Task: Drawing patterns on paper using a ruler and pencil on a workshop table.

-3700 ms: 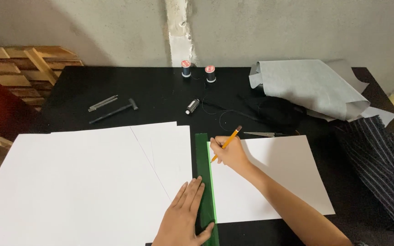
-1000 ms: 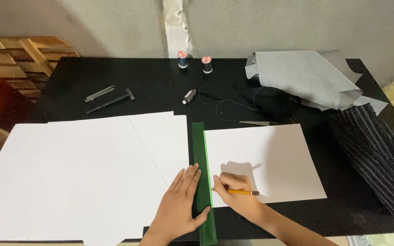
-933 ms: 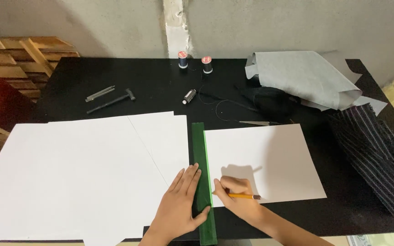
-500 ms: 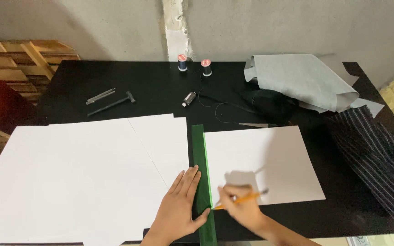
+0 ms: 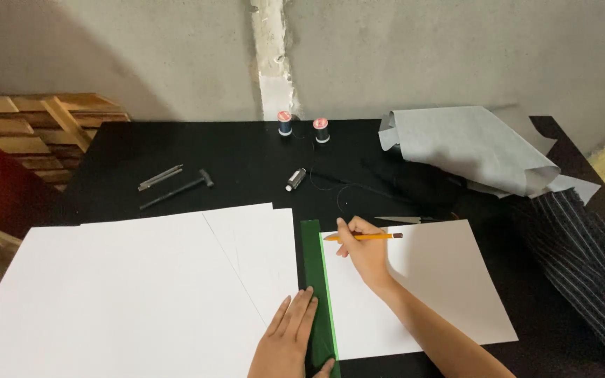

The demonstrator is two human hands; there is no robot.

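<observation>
My left hand point(image 5: 287, 341) lies flat with fingers spread, pressing down the near end of a long green ruler point(image 5: 314, 260). The ruler runs away from me between a large white sheet point(image 5: 127, 294) and a smaller white sheet point(image 5: 425, 280). My right hand point(image 5: 364, 250) grips a yellow pencil point(image 5: 372, 236), held nearly level. Its tip touches the smaller sheet's far left corner, right beside the ruler's edge.
On the black table point(image 5: 246, 154) lie two thread spools point(image 5: 302, 127), a small bobbin point(image 5: 295, 178) with loose black thread, a metal tool and a small hammer-like tool point(image 5: 176, 185). Grey fabric point(image 5: 470, 150) and striped dark cloth point(image 5: 582, 259) sit at right. Wooden pallets point(image 5: 29, 126) stand at left.
My right hand has moved with the pencil from the near end of the ruler's edge up to its far end. My left hand has stayed on the ruler.
</observation>
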